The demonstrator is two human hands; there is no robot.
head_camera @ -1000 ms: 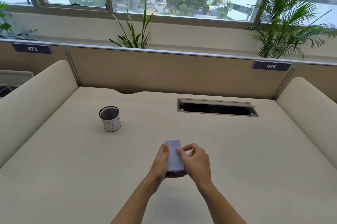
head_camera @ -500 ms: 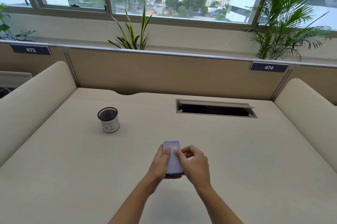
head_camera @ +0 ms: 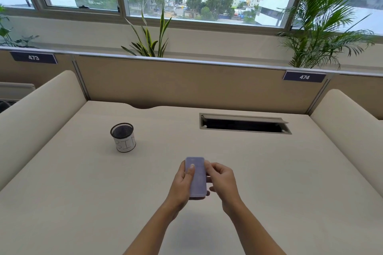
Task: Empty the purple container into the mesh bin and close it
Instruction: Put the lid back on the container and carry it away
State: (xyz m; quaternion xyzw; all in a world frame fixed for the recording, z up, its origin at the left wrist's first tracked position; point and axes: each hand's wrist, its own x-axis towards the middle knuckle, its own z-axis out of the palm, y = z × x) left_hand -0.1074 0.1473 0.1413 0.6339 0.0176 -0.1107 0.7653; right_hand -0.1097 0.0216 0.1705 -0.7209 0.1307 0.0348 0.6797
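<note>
A flat, oblong purple container [head_camera: 196,178] with rounded corners is held above the beige desk [head_camera: 83,192], near its middle. My left hand [head_camera: 181,184] grips its left side, thumb resting on the lid. My right hand [head_camera: 222,180] is at its right edge, fingertips curled against the lid's side. The lid looks shut; the contents are hidden. The black mesh bin [head_camera: 123,137], a small round cup with a white paper label reading "BIN", stands upright to the far left of my hands, apart from them.
A rectangular cable slot [head_camera: 244,123] with a raised flap is cut into the desk at the back right. Padded dividers [head_camera: 41,113] flank both sides, and a partition panel [head_camera: 186,84] closes the back. Plants stand behind it by the window.
The container sits slightly higher in my hands. My left thumb has slid onto the lid, and my right fingers have shifted along the right edge.
</note>
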